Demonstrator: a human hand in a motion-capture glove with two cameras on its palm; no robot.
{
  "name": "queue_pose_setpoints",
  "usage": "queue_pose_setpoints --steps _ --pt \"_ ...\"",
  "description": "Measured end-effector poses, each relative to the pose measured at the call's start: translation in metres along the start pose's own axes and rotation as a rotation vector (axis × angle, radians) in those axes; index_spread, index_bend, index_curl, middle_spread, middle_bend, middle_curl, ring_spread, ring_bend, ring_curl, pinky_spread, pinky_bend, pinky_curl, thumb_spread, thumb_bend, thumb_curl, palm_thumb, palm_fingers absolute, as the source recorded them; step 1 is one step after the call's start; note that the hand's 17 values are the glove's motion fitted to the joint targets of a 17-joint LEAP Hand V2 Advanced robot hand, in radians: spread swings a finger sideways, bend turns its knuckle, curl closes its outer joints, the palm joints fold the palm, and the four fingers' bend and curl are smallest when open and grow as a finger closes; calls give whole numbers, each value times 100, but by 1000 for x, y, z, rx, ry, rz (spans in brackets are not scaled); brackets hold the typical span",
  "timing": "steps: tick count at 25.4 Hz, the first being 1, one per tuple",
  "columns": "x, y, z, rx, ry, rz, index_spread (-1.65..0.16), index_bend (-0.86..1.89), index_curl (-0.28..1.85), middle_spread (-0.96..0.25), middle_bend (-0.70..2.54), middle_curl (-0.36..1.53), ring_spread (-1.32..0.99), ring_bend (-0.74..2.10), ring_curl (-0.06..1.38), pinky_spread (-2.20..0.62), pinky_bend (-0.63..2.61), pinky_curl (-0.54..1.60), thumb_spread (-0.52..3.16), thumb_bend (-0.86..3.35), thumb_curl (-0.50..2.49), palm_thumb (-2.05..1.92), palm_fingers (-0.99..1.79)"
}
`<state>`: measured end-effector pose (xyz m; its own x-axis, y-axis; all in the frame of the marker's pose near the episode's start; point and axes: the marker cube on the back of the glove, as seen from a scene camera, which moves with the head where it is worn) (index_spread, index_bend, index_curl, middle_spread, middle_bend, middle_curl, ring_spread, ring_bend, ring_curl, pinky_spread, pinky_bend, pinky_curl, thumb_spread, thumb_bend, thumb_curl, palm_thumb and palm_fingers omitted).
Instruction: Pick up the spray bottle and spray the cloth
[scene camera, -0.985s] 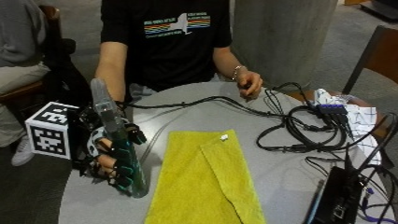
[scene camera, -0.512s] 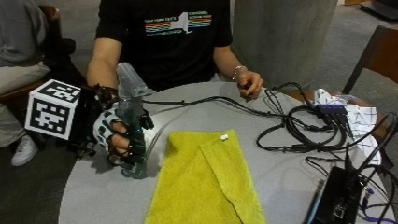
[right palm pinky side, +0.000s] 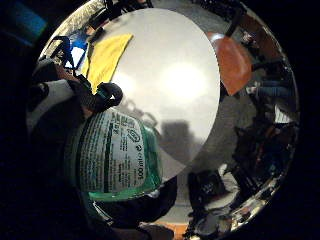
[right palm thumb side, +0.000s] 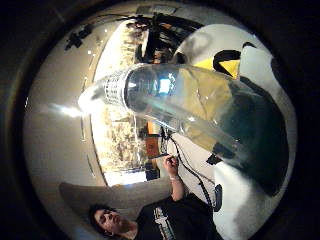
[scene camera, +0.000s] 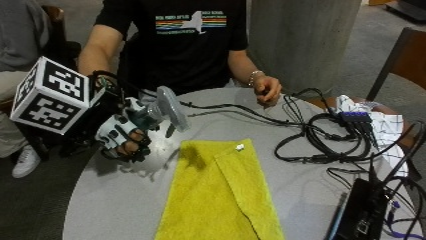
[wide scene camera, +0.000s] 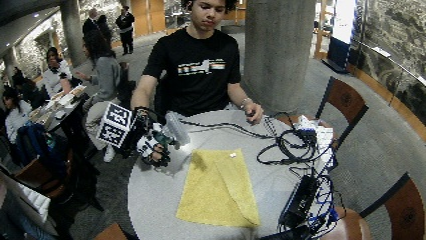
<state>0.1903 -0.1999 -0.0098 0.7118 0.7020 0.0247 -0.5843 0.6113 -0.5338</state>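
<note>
In the outside view my gloved right hand (scene camera: 123, 137) grips the spray bottle (scene camera: 168, 107) above the table's left edge, fingers curled round its green lower body. The bottle is lifted off the table and tilted, its clear upper end leaning toward the yellow cloth (scene camera: 219, 195). That cloth lies flat in the middle of the round grey table (scene camera: 113, 200), one side folded over. The wide view shows the same hand (wide scene camera: 152, 145), bottle (wide scene camera: 174, 129) and cloth (wide scene camera: 216, 187). The bottle's label (right palm pinky side: 117, 155) fills the little finger side palm view, and its clear body (right palm thumb side: 200, 110) fills the thumb side view.
The bare left hand (scene camera: 268, 90) rests at the table's far edge beside black cables (scene camera: 319, 135). A black device (scene camera: 359, 210) lies at the right front, a white checked cloth (scene camera: 373, 117) at the right edge. A chair (scene camera: 399, 55) stands at the right.
My hand has risen from low beside the table with the bottle in it, and the bottle has tipped from near upright toward the cloth.
</note>
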Motion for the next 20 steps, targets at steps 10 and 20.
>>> queue_pose_setpoints --steps 10,20 --pt "0 3 7 -166 155 119 -19 18 45 -2 23 45 -3 36 36 16 35 35 44 -3 63 106 115" --pt "4 3 12 -226 199 197 -19 17 47 -3 23 46 -3 36 37 14 35 35 43 -3 65 105 115"
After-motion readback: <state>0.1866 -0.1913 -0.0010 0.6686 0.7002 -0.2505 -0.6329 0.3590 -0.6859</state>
